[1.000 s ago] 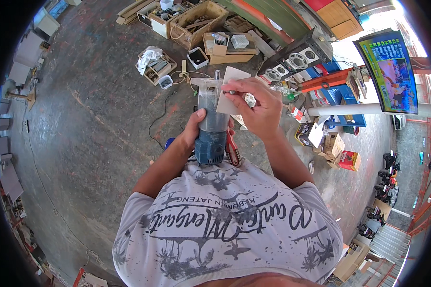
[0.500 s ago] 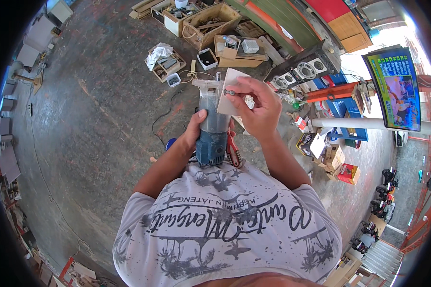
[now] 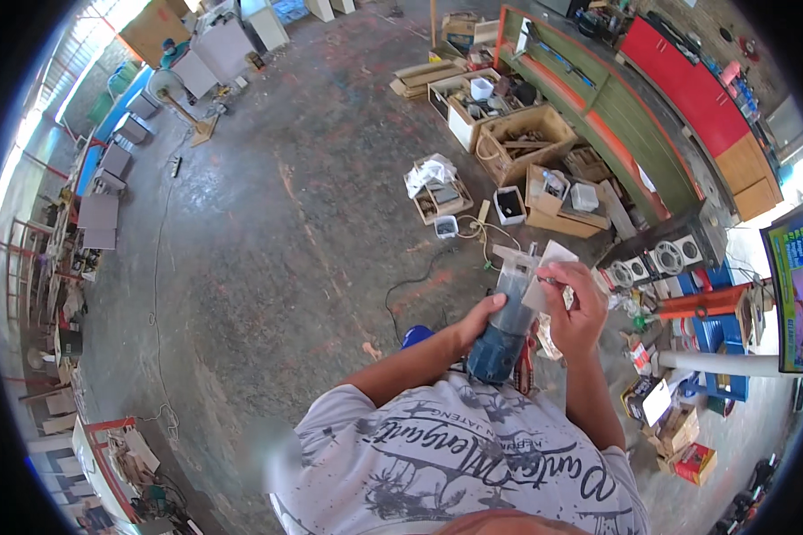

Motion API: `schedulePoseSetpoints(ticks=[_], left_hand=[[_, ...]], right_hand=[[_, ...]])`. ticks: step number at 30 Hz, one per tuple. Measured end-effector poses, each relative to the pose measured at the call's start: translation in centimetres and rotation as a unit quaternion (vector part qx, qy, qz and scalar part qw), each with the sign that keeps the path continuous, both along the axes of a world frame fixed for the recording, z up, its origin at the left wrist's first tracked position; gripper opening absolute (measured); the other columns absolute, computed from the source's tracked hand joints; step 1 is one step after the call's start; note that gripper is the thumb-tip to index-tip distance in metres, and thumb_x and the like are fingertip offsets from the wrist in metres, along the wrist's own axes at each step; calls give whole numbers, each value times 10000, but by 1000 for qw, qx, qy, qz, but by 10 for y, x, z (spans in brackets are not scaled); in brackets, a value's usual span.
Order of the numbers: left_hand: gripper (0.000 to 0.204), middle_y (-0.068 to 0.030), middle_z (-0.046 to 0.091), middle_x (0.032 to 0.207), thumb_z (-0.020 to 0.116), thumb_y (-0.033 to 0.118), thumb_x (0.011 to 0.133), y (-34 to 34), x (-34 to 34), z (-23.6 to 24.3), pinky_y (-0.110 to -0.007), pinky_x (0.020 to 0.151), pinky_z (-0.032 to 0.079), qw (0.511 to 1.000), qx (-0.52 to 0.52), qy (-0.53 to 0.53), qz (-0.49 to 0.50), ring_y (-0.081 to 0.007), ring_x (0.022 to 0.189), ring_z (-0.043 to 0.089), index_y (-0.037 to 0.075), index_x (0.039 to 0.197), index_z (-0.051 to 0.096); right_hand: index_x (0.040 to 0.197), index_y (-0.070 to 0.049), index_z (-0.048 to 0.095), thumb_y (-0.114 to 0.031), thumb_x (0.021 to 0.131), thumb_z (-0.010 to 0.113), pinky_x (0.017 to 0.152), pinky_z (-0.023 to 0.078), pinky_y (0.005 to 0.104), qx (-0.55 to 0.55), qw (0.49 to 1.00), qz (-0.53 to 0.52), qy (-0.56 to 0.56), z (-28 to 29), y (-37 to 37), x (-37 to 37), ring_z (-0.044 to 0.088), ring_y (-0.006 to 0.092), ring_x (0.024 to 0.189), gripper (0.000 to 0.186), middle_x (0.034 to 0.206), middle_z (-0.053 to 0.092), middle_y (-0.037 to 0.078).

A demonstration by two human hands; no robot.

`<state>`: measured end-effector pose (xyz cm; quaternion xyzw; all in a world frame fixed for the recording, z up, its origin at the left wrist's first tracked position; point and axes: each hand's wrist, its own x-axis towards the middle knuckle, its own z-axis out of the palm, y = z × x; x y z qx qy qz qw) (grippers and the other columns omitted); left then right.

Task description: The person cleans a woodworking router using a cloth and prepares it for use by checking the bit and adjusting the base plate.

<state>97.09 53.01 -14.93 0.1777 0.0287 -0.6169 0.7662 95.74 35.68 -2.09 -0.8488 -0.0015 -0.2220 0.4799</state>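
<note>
A trim router with a blue body and a clear base (image 3: pixel 496 349) stands nearly upright against my shirt, base end away from me. My left hand (image 3: pixel 478 321) is closed around its left side. A thin pale flat plate (image 3: pixel 558 253) sits tilted along the right side of the router's base. My right hand (image 3: pixel 582 308) pinches a small metal fastener (image 3: pixel 547 280), which looks like a wing bolt, against this plate. Its far end is hidden. A red-handled tool (image 3: pixel 525 367) lies beside the router, close to my lap, partly hidden by it.
Ahead on the floor are an open wooden crate (image 3: pixel 544 125), a tray with white plastic (image 3: pixel 437 196) and a small white tub (image 3: pixel 446 227). A black cable (image 3: pixel 401 290) runs over the concrete. Speakers (image 3: pixel 665 259) and a screen (image 3: pixel 796 285) stand at right, a fan (image 3: pixel 165 86) far left.
The whole view has swung left, so my hands and the router now appear lower and further right. My grip on the router and on the small fastener looks the same.
</note>
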Motion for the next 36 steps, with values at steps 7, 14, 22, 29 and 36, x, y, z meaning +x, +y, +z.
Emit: schedulePoseSetpoints(ticks=[7, 14, 22, 29, 36], left_hand=[[926, -167, 674, 1106, 610, 793, 805, 1, 1, 11, -459, 914, 572, 1000, 16, 13, 14, -339, 1043, 699, -17, 1255, 608], [940, -169, 667, 1112, 599, 792, 806, 3, -7, 4, -471, 918, 568, 999, 20, -3, 26, -336, 1033, 698, -22, 1276, 592], [959, -181, 668, 1144, 561, 806, 822, 7, -15, 10, -473, 925, 563, 999, 19, -18, 37, -343, 1042, 698, -20, 1309, 574], [995, -199, 682, 1105, 561, 815, 809, 1, 14, -8, -485, 953, 558, 999, 30, 12, 35, -356, 1049, 698, -36, 1326, 560], [952, -160, 677, 1136, 598, 797, 810, -11, 18, -11, -469, 933, 566, 997, -9, -54, 51, -329, 1028, 703, 3, 1334, 570]], right_hand=[[1068, 0, 703, 43, 806, 791, 638, 535, 290, -20, 999, -32, -9, 2, 11, 6, 679, 206, 775, 279, 993, 769, 127], [1024, -6, 705, 63, 806, 785, 677, 556, 304, 15, 1000, 3, -15, 1, 6, 4, 704, 212, 814, 242, 928, 764, 123], [991, -11, 699, 74, 855, 714, 787, 567, 358, -28, 998, 40, -31, 10, 4, -4, 716, 266, 876, 161, 931, 773, 129], [1025, 27, 681, 97, 876, 716, 781, 563, 297, 100, 994, -5, -35, -37, -6, 19, 736, 225, 926, 169, 973, 749, 150], [1108, 44, 633, 145, 858, 729, 794, 608, 300, 168, 984, -52, -31, -40, -7, 10, 739, 221, 968, 287, 1059, 737, 182]])
